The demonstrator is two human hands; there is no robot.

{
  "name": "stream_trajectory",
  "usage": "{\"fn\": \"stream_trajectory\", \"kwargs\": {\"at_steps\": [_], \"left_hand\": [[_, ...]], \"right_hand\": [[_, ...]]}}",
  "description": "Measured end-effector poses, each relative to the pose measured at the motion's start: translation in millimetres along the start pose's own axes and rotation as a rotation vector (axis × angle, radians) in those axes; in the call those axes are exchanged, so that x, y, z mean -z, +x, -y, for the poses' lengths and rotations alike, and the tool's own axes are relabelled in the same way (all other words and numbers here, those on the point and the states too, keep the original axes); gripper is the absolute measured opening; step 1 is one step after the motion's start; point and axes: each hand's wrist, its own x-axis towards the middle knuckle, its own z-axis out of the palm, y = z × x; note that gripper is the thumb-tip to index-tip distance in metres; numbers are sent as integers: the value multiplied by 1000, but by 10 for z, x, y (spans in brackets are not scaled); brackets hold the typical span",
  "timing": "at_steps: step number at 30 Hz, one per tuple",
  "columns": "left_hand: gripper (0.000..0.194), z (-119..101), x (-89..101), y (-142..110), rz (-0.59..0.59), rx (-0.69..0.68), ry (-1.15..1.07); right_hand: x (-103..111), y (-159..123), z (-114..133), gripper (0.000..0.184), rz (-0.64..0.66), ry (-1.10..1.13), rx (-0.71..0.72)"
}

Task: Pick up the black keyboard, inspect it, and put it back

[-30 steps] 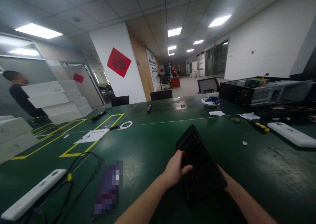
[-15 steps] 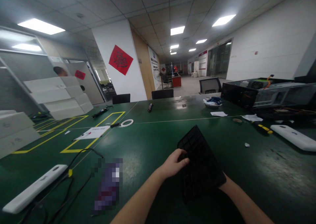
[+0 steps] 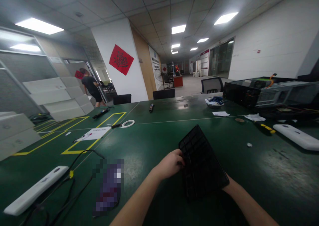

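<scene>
A black compartment tray [image 3: 203, 163], divided into many small sections, is held tilted above the green table. My right hand [image 3: 226, 183] grips it from behind at the lower right corner; most of its fingers are hidden by the tray. At the tray's left edge is my left hand [image 3: 171, 164], its fingers curled in and closed. Whether they pinch the edge or some small piece is too dark to make out. The tray's contents cannot be told apart.
On the green table [image 3: 149, 143] lie a purple pixelated item [image 3: 109, 188], white bars [image 3: 37, 189], dark cables, a white ring [image 3: 128, 123] and a paper sheet [image 3: 93, 134]. An opened computer case [image 3: 264, 93] stands right. White boxes [image 3: 50, 91] are stacked left; a person [image 3: 91, 86] is behind them.
My left hand has drawn back from over the tray's sections to its left edge, fingers curling. The tray has turned slightly. A person has come into fuller view behind the boxes.
</scene>
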Motion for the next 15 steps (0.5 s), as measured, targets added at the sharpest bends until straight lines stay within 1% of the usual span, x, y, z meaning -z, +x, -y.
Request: {"fn": "stream_trajectory", "kwargs": {"at_steps": [3,7,11,15], "left_hand": [[21,-55,10,-1,6,22,70],[21,-58,12,7,25,68,-13],[21,13,-3,16,42,93,-81],[17,125,-16,35,52,112,-189]], "right_hand": [[3,-14,21,35,22,-15,1],[42,-5,-39,33,33,-42,-13],[43,5,-51,35,28,-16,10],[5,-13,18,36,29,-24,-54]]}}
